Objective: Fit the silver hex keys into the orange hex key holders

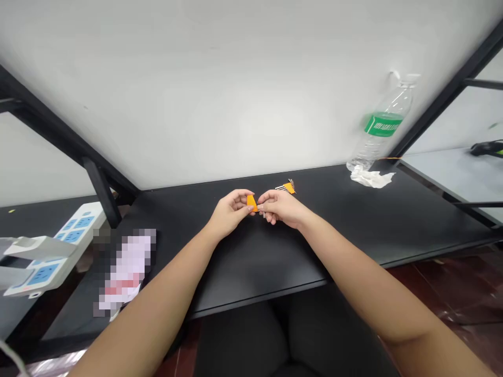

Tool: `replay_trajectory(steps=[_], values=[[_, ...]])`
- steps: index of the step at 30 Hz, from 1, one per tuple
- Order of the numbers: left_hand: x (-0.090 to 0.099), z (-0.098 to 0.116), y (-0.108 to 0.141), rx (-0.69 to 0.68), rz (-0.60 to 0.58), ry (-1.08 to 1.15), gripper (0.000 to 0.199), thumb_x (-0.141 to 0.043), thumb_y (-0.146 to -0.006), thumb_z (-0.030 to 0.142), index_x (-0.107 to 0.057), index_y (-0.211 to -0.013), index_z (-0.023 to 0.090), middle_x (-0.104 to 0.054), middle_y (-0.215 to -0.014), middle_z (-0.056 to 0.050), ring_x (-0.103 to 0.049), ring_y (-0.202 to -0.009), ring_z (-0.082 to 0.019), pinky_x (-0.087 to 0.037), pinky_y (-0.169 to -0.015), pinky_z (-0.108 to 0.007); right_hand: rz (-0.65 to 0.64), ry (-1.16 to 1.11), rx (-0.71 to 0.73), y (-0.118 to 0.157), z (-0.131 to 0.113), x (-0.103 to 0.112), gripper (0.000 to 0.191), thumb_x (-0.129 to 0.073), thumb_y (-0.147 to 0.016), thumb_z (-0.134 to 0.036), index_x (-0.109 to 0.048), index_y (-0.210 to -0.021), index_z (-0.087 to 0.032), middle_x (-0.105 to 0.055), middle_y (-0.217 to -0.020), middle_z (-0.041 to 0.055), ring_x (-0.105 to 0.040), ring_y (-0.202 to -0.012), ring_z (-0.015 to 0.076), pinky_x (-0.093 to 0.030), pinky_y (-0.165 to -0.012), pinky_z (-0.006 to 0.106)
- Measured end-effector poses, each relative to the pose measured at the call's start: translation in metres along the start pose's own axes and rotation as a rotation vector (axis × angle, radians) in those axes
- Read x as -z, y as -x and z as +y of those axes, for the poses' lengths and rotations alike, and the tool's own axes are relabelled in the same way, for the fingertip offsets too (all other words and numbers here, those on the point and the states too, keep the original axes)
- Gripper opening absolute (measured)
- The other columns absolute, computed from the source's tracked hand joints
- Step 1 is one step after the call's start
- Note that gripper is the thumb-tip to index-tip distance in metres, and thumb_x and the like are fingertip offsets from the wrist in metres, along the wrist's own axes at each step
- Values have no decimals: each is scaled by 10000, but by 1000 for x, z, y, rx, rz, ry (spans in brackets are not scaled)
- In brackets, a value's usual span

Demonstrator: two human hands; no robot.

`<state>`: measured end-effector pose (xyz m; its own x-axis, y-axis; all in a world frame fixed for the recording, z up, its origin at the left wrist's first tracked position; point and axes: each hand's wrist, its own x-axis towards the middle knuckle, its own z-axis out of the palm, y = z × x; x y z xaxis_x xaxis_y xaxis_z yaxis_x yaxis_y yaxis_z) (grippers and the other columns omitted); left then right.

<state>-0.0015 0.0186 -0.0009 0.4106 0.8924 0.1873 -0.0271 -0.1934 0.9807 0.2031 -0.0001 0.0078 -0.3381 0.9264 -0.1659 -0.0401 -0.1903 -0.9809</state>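
Note:
My left hand (232,210) pinches a small, flat orange plastic piece (252,202) between thumb and fingers, above the black table. Close against its right side, my right hand (283,208) has thumb and fingers pressed together. A tiny pale, metallic bit shows below its fingertips, too small to name. Just behind the right hand lies an orange holder (290,187) with a row of thin, dark and shiny rods, resembling a hex key set; the hand covers part of it.
A clear bottle with a green label (383,124) leans by the wall, beside a crumpled white tissue (371,177). Left on the black table (243,272) lies a blurred-out flat object (128,267). Further left is a white power strip (73,235) with plugs. Black frame bars flank the table.

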Motion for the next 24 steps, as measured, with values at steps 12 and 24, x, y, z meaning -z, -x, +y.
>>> replay_trajectory(steps=[12,24], values=[[3,0,-3,53,179,59,461,-862,-723,288,-676,-1121,146,-720,-935,-56,-723,-779,-177,-605,-814,-364,135,1241,296,5,-1,20,157,-607,-913,-136,-758,-919,-179,-663,-1000,90,-606,-979,211,-456,-886,323],[13,2,-2,124,241,70,414,-913,-644,325,-698,-940,131,-764,-898,-84,-737,-814,-216,-588,-899,-429,56,1151,200,19,-6,7,105,-579,-815,-93,-628,-837,-184,-669,-849,31,-568,-689,146,-408,-636,270]])
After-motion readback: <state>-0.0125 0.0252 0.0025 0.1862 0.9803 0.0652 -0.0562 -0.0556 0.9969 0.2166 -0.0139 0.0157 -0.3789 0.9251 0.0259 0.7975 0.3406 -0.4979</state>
